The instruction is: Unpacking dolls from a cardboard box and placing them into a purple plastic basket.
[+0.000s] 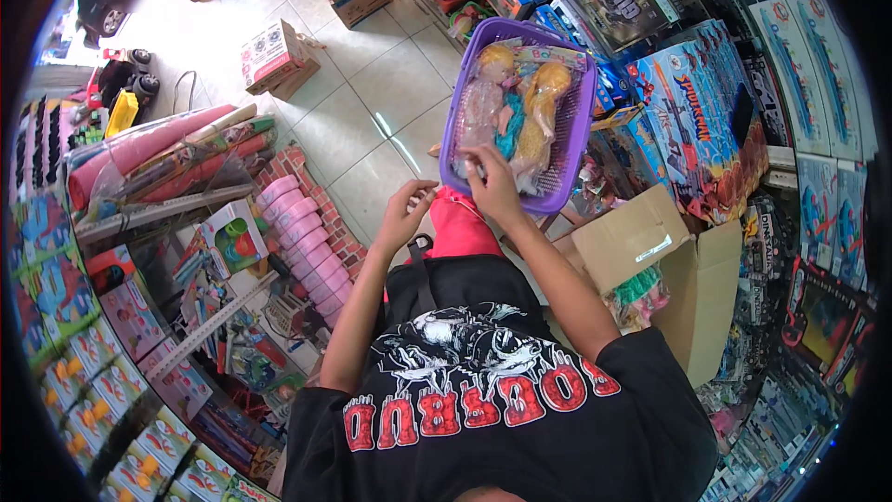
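A purple plastic basket (450, 135) stands in front of me, with dolls in clear wrapping inside; one blond doll (548, 98) wears a gold dress. My right hand (494, 188) is over the basket's near rim, its fingers curled inward. To the left of that corner, my left hand (401, 214) has thumb and forefinger pinched together. Whatever either hand holds is too small or hidden to make out. Bright red material (457, 228) lies below and between the hands, just short of the basket; its kind is unclear.
An open cardboard box (632, 237) with wrapped dolls stands close on my right. Shelves of boxed toys (697, 121) rise beyond it. Leftward are pink ribbed rolls (302, 242) and wrapped rolls (167, 149). A small carton (279, 56) sits on the tiled floor (348, 125).
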Available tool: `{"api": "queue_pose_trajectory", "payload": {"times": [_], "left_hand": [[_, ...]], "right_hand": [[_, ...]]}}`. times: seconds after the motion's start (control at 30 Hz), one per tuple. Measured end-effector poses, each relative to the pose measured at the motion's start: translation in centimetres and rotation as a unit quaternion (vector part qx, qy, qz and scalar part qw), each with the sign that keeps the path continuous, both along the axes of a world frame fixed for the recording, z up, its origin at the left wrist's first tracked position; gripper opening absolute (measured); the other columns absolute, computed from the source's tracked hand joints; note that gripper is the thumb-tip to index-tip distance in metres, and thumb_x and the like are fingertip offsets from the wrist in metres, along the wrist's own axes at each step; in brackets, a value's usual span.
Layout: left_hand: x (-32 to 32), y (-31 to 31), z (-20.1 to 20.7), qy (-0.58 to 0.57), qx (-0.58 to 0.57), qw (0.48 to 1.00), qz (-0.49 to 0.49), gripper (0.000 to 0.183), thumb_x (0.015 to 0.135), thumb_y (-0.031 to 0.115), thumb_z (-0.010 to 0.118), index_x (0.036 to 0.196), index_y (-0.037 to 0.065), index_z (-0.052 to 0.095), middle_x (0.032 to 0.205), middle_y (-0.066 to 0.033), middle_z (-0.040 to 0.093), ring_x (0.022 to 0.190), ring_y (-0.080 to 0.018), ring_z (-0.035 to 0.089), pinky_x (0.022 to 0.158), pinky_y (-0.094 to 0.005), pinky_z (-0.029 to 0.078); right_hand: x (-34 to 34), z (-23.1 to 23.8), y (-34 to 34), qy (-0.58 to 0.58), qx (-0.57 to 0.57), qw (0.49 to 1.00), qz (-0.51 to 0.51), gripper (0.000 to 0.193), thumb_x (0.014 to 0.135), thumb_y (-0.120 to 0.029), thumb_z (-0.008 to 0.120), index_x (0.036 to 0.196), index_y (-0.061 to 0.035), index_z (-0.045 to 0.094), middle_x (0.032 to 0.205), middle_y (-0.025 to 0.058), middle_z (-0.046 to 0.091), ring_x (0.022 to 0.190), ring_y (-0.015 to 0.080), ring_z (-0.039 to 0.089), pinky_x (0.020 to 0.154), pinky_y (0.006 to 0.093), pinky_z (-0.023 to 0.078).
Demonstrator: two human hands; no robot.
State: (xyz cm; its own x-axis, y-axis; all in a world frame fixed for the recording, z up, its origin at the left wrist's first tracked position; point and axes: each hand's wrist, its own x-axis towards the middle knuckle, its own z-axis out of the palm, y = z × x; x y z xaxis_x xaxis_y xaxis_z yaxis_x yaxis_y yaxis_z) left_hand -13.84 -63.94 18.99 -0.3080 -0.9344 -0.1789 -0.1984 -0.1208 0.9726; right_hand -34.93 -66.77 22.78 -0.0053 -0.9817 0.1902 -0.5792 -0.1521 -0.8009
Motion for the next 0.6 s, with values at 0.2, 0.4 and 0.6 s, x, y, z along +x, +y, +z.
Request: {"api": "queue_pose_trajectory", "payload": {"times": [0.2,0.4,0.6], "left_hand": [[6.8,13.5,-10.1,-0.052,0.15,0.987,0.022,0.027,0.096,0.022,0.06,0.114,0.003,0.065,0.094,-0.0091,0.069,0.082,-0.0168,0.063,0.072,-0.0316,0.051],[13.8,28.1,-20.1,-0.109,0.26,0.959,0.026,0.03,0.095,0.024,0.058,0.113,0.001,0.065,0.09,-0.0124,0.07,0.084,-0.0192,0.067,0.077,-0.0335,0.053],[17.3,35.0,-23.5,-0.21,0.389,0.897,-0.029,0.031,0.092,0.021,0.057,0.111,-0.002,0.066,0.09,-0.0135,0.071,0.077,-0.0205,0.068,0.073,-0.0336,0.054]], "right_hand": [[3.5,-3.3,6.2,0.087,-0.108,0.99,0.032,0.015,0.084,-0.005,0.061,0.098,-0.0029,0.068,0.093,0.0131,0.066,0.092,0.032,0.056,0.084,0.0403,0.046],[5.1,-4.7,15.2,0.172,-0.082,0.982,0.006,0.014,0.084,-0.006,0.061,0.097,-0.004,0.066,0.092,0.013,0.058,0.095,0.0336,0.056,0.085,0.0445,0.045],[-1.6,-18.6,31.0,0.083,0.364,0.916,-0.148,0.038,0.096,-0.031,0.05,0.112,-0.0007,0.066,0.113,0.0225,0.064,0.108,0.0368,0.061,0.092,0.0421,0.047]]}}
